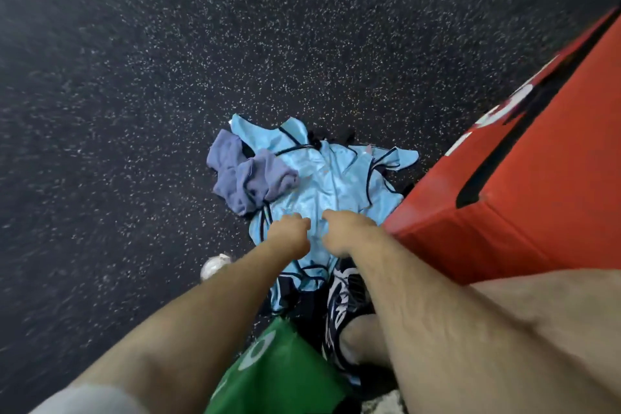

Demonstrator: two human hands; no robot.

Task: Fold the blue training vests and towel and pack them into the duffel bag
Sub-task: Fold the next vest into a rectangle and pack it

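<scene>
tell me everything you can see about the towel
The towel is a dull purple-blue cloth that looks soft and fuzzy, like terry. It is unfolded, crumpled into a loose heap with deep creases. Its left part lies on the dark speckled floor and its right part overlaps the left edge of the light blue vests. Neither the left hand nor the right hand touches it. Both seem to grip the vests nearer the person.
</scene>
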